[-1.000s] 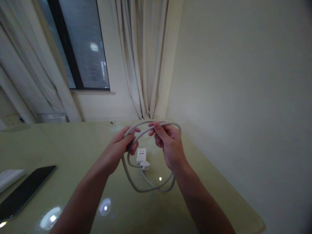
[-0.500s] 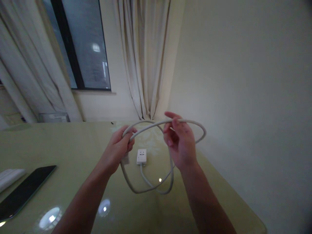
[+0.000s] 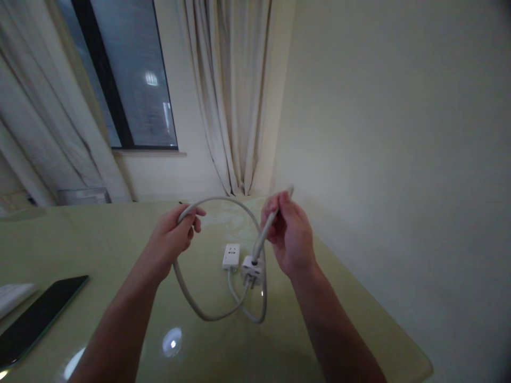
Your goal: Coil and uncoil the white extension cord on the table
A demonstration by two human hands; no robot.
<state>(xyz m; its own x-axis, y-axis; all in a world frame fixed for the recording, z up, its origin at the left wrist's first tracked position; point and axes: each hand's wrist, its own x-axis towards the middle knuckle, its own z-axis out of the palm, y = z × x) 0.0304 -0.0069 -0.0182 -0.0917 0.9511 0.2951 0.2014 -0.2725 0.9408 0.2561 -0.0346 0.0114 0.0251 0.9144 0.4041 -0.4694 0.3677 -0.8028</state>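
Note:
A white power cable (image 3: 223,202) arcs in the air between both hands above a pale green table (image 3: 120,250). My left hand (image 3: 171,236) is closed round the cable at the left of the arc. My right hand (image 3: 289,234) pinches the cable near its plug end, and the white plug (image 3: 251,268) dangles just below it. The cable's lower loop (image 3: 207,314) rests on the table. It runs to a small white socket block (image 3: 231,256) lying flat between the hands.
A dark phone or tablet (image 3: 35,319) lies at the left near a white object (image 3: 11,295). The table's right edge (image 3: 383,314) meets a plain wall. A window and curtains (image 3: 235,96) stand behind the table.
The wide loop held by both hands has come undone. My right hand now holds the plug end, with the plug hanging free. My left hand moved slightly left along the cable.

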